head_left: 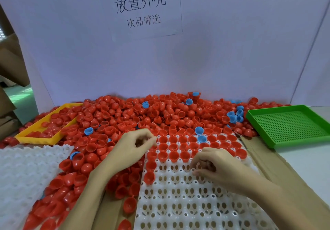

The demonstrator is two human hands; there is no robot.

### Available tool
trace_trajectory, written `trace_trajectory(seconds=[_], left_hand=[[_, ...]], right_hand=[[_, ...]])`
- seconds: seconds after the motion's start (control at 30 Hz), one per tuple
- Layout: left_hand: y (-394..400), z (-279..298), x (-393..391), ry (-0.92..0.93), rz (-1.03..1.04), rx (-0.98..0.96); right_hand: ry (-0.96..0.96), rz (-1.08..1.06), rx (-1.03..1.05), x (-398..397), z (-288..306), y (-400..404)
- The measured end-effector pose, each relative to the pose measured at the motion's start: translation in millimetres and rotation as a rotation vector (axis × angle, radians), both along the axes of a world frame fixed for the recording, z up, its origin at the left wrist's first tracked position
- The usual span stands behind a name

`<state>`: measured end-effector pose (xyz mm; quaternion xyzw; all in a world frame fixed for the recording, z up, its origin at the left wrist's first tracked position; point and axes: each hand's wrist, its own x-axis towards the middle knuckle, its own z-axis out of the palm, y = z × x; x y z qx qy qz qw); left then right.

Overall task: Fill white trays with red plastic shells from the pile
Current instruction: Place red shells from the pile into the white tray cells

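Observation:
A big pile of red plastic shells [135, 112] covers the table's far half and runs down the left side. The white tray [187, 203] lies in front of me; its far three rows and part of its left column hold red shells [178, 146]. My left hand [132, 147] hovers at the tray's far left corner, fingers curled into a blurred pinch; what it holds is unclear. My right hand [214, 165] rests on the tray's first bare row, fingers curled together with no shell visible in them.
Another white tray [26, 167] lies at the left. A yellow tray [35, 138] with red shells sits at the far left, a green perforated tray [289, 128] at the right. Blue shells [199, 130] are scattered in the pile. A white board [232, 60] closes the back.

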<state>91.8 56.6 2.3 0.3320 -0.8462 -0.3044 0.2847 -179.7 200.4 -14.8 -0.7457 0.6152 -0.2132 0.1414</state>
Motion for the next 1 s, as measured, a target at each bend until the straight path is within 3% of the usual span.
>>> trace_trajectory(seconds=[0.1, 0.33, 0.5, 0.63, 0.8, 1.0], left_hand=[[-25, 0, -26, 0.041, 0.149, -0.057], [-89, 8, -69, -0.488, 0.156, -0.147], [-107, 2, -76, -0.576, 0.165, -0.029], [-95, -5, -73, -0.431, 0.183, -0.126], [-37, 3, -71, 0.039, 0.063, -0.221], [41, -2, -64, 0.252, -0.036, -0.114]], right_hand=[[0.001, 0.003, -0.003, 0, 1, 0], [0.016, 0.008, -0.003, 1, 3, 0], [0.026, 0.012, -0.007, 1, 1, -1], [0.018, 0.018, -0.013, 1, 1, 0], [0.018, 0.017, -0.017, 1, 1, 0], [-0.058, 0.028, 0.013, -3, 5, 0]])
